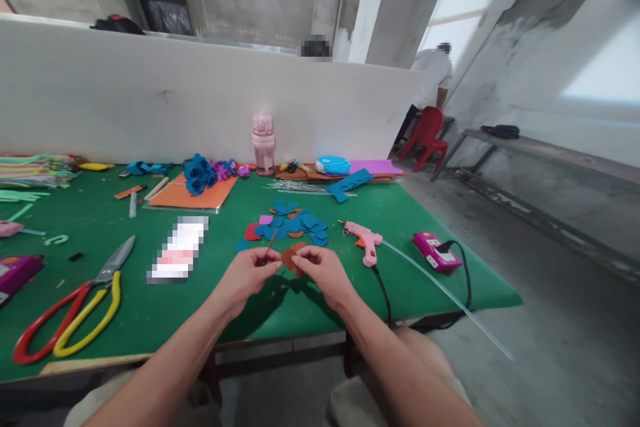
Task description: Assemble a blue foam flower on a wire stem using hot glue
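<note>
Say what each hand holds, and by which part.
Right hand: brown piece, pinched at its right side. Left hand: thin stick, gripped below its upper end; lower end hidden.

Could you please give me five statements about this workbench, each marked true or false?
1. The right hand pinches a brown piece. True.
2. The left hand holds the scissors. False: it holds a thin stick; the scissors lie on the green table.
3. The pink bottle stands upright. True.
4. The blue bundle lies on a black sheet. False: it lies on an orange sheet.
5. The pink glue gun lies on the table. True.
</note>
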`<action>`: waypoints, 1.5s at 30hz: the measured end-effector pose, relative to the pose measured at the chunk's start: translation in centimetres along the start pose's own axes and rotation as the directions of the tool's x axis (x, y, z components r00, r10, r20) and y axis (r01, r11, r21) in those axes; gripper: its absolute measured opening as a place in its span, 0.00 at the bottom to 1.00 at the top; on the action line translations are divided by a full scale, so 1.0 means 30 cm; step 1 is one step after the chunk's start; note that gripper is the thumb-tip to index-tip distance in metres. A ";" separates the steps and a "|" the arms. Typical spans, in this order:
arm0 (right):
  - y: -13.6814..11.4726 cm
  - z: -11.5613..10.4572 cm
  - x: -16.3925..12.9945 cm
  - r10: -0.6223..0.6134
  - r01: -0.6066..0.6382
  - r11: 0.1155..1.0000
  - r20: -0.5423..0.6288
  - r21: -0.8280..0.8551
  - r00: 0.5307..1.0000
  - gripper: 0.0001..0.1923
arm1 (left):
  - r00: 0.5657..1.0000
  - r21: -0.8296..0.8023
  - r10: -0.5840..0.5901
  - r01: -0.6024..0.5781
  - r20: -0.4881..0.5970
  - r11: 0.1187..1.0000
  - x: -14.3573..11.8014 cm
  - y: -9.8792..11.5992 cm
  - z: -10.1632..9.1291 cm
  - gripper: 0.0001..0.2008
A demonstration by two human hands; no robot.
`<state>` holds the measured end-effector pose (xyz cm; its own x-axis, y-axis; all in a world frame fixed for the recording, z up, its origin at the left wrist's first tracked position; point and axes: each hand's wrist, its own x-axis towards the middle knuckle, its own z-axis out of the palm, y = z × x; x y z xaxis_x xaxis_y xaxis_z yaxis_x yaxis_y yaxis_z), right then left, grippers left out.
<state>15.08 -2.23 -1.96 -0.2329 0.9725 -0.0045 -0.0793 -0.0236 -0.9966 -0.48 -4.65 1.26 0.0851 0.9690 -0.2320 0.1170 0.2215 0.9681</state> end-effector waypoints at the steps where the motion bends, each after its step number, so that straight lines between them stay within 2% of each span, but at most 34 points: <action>1: 0.003 0.000 0.001 0.026 -0.025 0.999 -0.011 0.041 1.000 0.11 | 1.000 -0.032 -0.017 0.018 0.007 0.999 0.002 0.000 -0.007 0.15; 8: 0.004 0.002 0.002 0.097 -0.095 0.987 -0.006 0.132 0.995 0.10 | 0.997 -0.199 -0.072 0.079 0.039 0.977 0.002 0.002 -0.018 0.14; 18: 0.000 0.014 -0.003 0.114 -0.119 0.982 0.044 0.147 0.993 0.09 | 1.000 -0.184 -0.015 0.019 0.027 0.983 0.001 -0.008 -0.015 0.14; 22: 0.001 0.020 -0.008 0.183 -0.217 0.948 0.160 0.231 0.970 0.09 | 0.998 -0.202 0.044 -0.034 0.045 0.979 -0.002 -0.005 -0.013 0.20; 27: 0.012 0.029 -0.016 0.237 -0.332 0.897 0.318 0.290 0.918 0.07 | 0.999 -0.129 0.026 -0.020 0.043 0.991 -0.006 -0.004 -0.006 0.13; 29: 0.014 0.030 -0.014 0.228 -0.312 0.918 0.317 0.246 0.921 0.08 | 0.999 -0.094 0.032 -0.030 0.022 0.995 -0.006 -0.005 -0.005 0.13; 33: 0.008 0.022 -0.004 0.060 -0.075 0.992 0.141 0.104 0.988 0.08 | 0.994 0.044 0.097 -0.095 -0.052 0.995 -0.005 -0.003 -0.007 0.12; 36: -0.002 0.016 -0.003 -0.012 0.003 0.997 0.110 0.079 0.994 0.09 | 0.964 0.234 0.255 -0.232 -0.073 0.944 -0.006 -0.003 -0.010 0.09; 40: -0.015 0.015 -0.011 -0.019 0.007 0.997 0.167 0.074 0.986 0.09 | 0.879 0.498 0.475 -0.397 -0.035 0.771 -0.012 -0.011 -0.013 0.08; 42: -0.021 0.016 -0.014 -0.016 0.005 0.998 0.164 0.067 0.986 0.09 | 0.837 0.565 0.548 -0.447 -0.010 0.694 -0.016 -0.016 -0.012 0.08; 45: -0.027 0.013 -0.016 -0.010 0.002 0.999 0.160 0.055 0.987 0.08 | 0.799 0.596 0.600 -0.493 0.024 0.634 -0.019 -0.021 -0.007 0.08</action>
<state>14.87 -2.79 -1.12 -0.3839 0.9232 0.0190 -0.1325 -0.0346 -0.9906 -0.80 -5.32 0.81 0.1616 0.9050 0.3936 0.6216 -0.4031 0.6717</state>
